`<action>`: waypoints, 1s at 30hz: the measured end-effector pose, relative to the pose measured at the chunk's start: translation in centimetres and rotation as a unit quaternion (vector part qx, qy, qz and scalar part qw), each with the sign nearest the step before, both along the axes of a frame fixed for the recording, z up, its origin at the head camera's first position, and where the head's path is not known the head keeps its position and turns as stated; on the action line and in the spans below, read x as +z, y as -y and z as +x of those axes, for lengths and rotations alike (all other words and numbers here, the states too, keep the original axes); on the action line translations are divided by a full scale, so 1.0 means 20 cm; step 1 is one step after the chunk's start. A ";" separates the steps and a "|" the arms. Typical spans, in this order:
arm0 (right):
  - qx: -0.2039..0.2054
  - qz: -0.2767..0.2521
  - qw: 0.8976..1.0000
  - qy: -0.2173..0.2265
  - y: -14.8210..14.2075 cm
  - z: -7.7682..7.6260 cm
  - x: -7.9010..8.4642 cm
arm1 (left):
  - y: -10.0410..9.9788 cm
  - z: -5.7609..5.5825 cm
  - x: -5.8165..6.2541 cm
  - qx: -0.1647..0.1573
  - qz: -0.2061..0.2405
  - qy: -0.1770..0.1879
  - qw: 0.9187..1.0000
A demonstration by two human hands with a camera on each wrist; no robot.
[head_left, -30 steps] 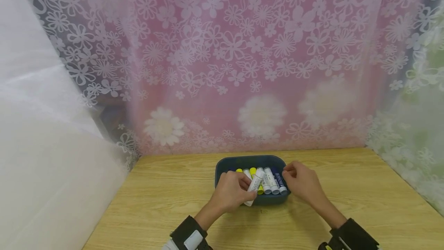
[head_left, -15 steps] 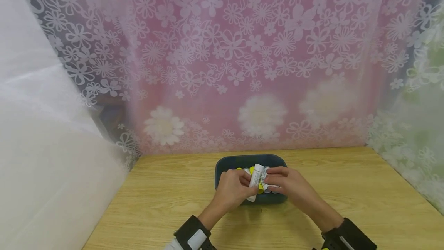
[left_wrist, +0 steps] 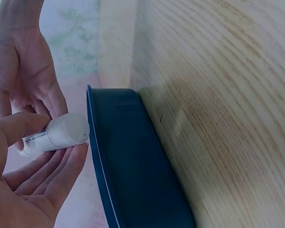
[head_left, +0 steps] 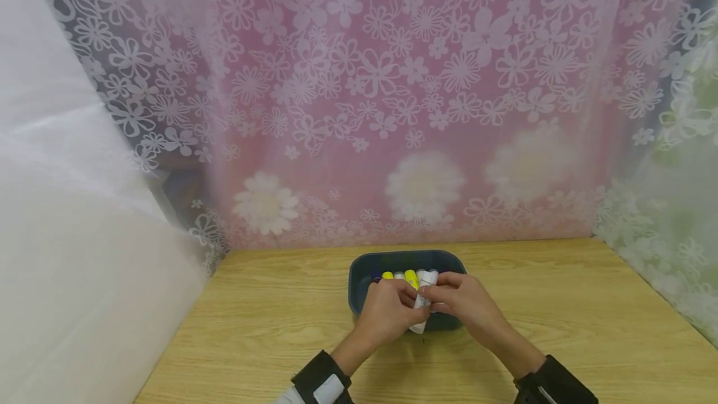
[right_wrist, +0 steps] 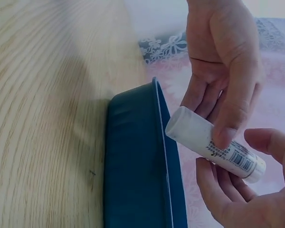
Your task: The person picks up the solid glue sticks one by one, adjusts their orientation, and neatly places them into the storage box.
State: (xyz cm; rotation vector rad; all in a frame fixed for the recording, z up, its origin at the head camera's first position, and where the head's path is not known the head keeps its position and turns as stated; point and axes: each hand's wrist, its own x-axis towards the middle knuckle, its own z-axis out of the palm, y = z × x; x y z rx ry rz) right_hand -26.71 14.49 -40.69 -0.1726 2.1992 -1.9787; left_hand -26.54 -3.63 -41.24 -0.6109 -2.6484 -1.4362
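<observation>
A white glue stick point(right_wrist: 192, 135), printed with a barcode and small text, slants above the near rim of a dark blue-green bin point(left_wrist: 128, 156). My left hand point(head_left: 387, 313) pinches it, with the thumb on one side and the fingers on the other. From the right, my right hand point(head_left: 471, 301) reaches to the stick's far end. In the right wrist view its fingers lie beneath the printed end, while the thumb point(right_wrist: 266, 142) stands off from the tube. Inside the bin lie more glue sticks, with a yellow one point(head_left: 412, 278) showing; the hands cover several others.
The bin stands on a wood-grain table point(head_left: 269, 323). Behind the table hangs a pink flowered curtain point(head_left: 348, 111), with a white sheet point(head_left: 84, 235) at the left and a greenish flowered one point(head_left: 667, 217) at the right.
My right hand has moved left from the bin's right rim to the glue stick. The left hand, still holding the stick, has shifted slightly right.
</observation>
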 end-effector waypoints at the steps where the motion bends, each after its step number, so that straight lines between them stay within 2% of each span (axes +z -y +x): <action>1: -0.002 0.000 1.000 -0.002 0.00 0.00 0.00 | 0.00 0.00 0.00 -0.001 0.000 0.001 1.000; 15: -0.022 0.021 0.999 -0.010 0.02 0.01 -0.01 | 0.00 0.01 0.00 -0.007 0.000 0.009 1.000; 26: 0.016 -0.004 1.000 -0.009 0.00 -0.01 -0.02 | 0.04 0.00 0.02 -0.023 -0.001 0.036 0.999; 30: 0.002 -0.007 1.000 -0.004 0.00 -0.01 -0.03 | 0.06 0.00 0.02 -0.018 0.003 0.048 0.999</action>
